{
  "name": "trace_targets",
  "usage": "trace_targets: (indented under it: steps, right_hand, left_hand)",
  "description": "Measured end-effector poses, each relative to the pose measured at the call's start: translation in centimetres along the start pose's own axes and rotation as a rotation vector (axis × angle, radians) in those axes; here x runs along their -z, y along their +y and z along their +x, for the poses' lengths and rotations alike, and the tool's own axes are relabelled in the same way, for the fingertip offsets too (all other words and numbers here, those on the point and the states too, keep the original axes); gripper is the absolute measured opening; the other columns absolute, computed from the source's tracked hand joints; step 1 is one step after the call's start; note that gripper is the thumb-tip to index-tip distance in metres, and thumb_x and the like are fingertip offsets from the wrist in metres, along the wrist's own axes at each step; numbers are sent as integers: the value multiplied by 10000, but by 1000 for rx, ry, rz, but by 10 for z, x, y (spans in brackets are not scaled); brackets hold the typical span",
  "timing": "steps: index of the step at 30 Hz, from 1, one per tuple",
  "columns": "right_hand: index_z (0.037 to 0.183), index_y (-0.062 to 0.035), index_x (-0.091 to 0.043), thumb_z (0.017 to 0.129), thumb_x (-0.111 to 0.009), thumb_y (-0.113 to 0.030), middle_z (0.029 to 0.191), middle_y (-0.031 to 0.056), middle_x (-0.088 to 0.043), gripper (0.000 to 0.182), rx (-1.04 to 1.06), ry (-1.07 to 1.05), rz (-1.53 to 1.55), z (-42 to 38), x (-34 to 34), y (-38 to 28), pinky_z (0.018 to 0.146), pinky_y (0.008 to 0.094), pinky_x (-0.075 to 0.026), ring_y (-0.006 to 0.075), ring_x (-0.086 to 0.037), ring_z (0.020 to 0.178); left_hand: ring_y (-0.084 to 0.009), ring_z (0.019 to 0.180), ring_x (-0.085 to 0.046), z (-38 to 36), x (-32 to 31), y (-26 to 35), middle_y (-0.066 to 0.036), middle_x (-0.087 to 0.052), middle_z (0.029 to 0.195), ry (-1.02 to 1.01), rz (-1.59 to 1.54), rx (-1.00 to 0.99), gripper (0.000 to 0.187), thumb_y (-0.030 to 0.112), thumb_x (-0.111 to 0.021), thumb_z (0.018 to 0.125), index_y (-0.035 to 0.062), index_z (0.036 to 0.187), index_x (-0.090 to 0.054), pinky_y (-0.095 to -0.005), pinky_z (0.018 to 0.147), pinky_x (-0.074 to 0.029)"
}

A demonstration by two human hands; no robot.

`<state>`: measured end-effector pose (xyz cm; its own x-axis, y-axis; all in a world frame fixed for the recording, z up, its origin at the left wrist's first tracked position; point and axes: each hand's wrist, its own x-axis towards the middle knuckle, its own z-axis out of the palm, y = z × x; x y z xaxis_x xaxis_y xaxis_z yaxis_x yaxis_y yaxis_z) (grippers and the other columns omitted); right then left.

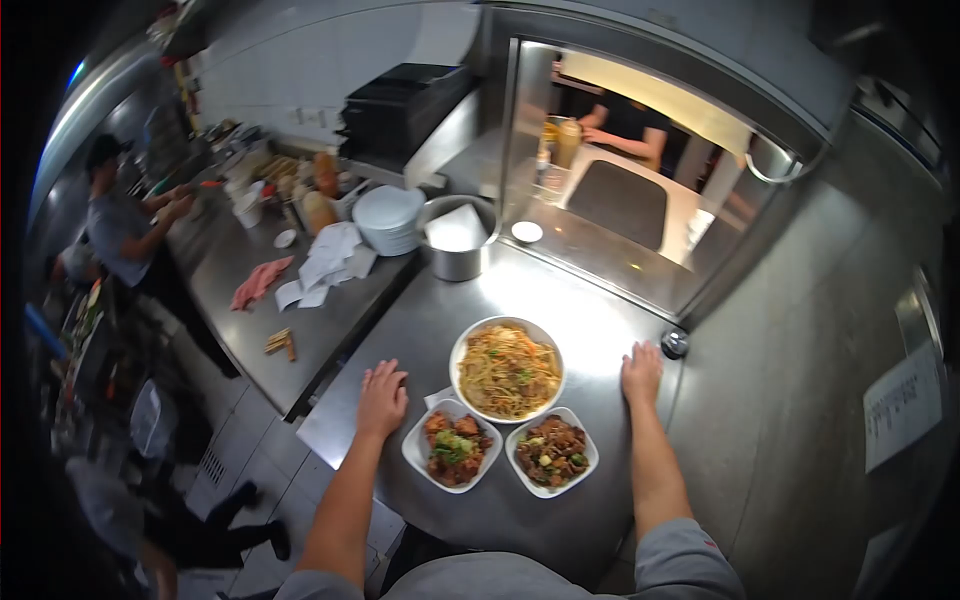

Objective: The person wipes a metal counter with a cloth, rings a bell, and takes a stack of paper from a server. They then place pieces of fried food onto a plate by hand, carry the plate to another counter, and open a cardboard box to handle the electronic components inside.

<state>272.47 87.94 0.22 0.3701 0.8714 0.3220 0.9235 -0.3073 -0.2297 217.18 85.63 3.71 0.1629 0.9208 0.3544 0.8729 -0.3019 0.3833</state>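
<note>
My left hand (382,396) lies flat on the steel counter (420,520), fingers spread, to the left of the dishes. On the other side my right hand (642,374) rests open near the counter's right edge, below a small service bell (674,343). Between them stands a round white bowl (455,372) full of noodles (508,368). In front of it sit two square white bowls: the left bowl (411,452) has browned pieces with chopped greens, the right bowl (591,458) a brown stir-fry. Neither hand touches a dish.
A pass-through window (620,205) opens ahead, with a person's arms (630,138) beyond it. A steel pot (458,262) and stacked plates (388,215) stand back left. Co-workers (130,220) are at the left. A printer-like black machine (405,110) sits on a shelf.
</note>
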Motion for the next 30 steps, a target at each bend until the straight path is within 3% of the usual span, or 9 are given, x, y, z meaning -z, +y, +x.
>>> trace_targets:
  steps: [10,30]
  right_hand:
    - [1393,-95,-512,956,-533,-348,1532,124,-378,506,-88,-98,38,-1,22,-17,1201,456,-170,312,-265,1452]
    - [1392,-107,-522,931,-561,-344,1528,121,-380,520,-96,-66,66,-2,18,-13,1205,444,-159,306,-257,1455]
  left_hand:
    - [-305,1373,-413,-2,-1,-3,-112,-504,1411,-10,44,-13,297,174,-553,888,110,1177,-583,-500,1167,-259]
    - [-321,1397,-378,0,-1,3,-124,-474,1447,-81,43,24,335,167,-554,893,113,1223,-579,-493,1185,-221]
